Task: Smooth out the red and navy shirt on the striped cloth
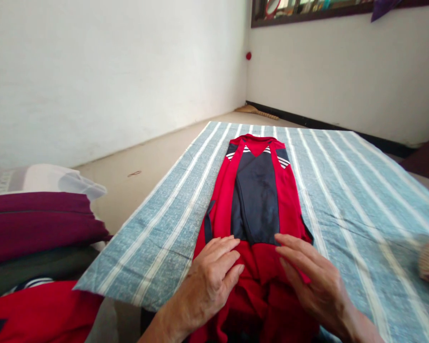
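- Left hand: flat, fingers together, palm pressed on the near red part of the garment; grasps nothing.
- Right hand: flat, fingers slightly spread, pressed beside it; equally near.
- Red and navy garment: sides folded in, long axis running straight away from both hands, collar at the far end.
- Striped blue cloth: spread beneath the garment.
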A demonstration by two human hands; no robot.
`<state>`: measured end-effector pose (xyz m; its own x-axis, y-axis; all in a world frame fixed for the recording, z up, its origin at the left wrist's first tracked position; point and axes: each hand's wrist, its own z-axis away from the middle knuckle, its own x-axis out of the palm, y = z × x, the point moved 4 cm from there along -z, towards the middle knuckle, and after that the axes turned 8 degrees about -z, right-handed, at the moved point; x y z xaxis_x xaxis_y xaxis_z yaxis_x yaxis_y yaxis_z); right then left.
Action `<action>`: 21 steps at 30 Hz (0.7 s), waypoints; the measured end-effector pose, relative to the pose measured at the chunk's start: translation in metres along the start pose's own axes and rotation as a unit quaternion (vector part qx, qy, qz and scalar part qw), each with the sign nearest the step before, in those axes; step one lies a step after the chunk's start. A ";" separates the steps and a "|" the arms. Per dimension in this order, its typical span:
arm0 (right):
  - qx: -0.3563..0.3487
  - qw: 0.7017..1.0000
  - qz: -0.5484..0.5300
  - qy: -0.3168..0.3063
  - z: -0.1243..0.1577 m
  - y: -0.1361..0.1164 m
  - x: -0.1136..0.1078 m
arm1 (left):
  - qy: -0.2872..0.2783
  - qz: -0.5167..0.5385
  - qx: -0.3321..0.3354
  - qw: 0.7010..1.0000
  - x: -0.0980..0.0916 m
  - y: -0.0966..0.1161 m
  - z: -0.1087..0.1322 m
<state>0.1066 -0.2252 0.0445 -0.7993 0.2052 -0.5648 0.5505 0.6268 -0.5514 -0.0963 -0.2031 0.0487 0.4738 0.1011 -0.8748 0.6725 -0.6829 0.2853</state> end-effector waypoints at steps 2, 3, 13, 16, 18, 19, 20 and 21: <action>-0.027 0.995 -0.060 -0.076 -0.009 -0.017 0.009 | 0.027 0.018 0.002 0.999 -0.004 -0.002 -0.012; -0.037 0.988 -0.086 -0.122 -0.013 -0.023 0.014 | 0.032 0.027 0.004 0.999 -0.005 -0.003 -0.019; -0.215 0.904 -0.087 -0.358 -0.031 -0.043 0.071 | -0.129 0.010 0.026 0.991 0.044 -0.017 -0.090; -0.206 0.904 -0.103 -0.359 -0.030 -0.035 0.087 | -0.151 0.029 0.016 0.988 0.057 -0.026 -0.094; -0.180 0.911 -0.123 -0.349 -0.029 -0.028 0.094 | -0.145 0.072 0.011 0.987 0.061 -0.032 -0.092; -0.170 0.914 -0.132 -0.344 -0.029 -0.026 0.096 | -0.138 0.098 0.009 0.986 0.061 -0.034 -0.090; -0.162 0.917 -0.137 -0.339 -0.028 -0.024 0.098 | -0.131 0.122 0.006 0.984 0.061 -0.036 -0.089; -0.154 0.919 -0.137 -0.336 -0.028 -0.022 0.099 | -0.125 0.143 0.002 0.982 0.061 -0.037 -0.088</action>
<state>0.0086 -0.1976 0.0183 -0.5120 -0.4372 -0.7394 0.1738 0.7902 -0.5876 -0.0430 -0.1080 0.0193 0.4884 -0.2761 -0.8278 0.5302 -0.6596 0.5327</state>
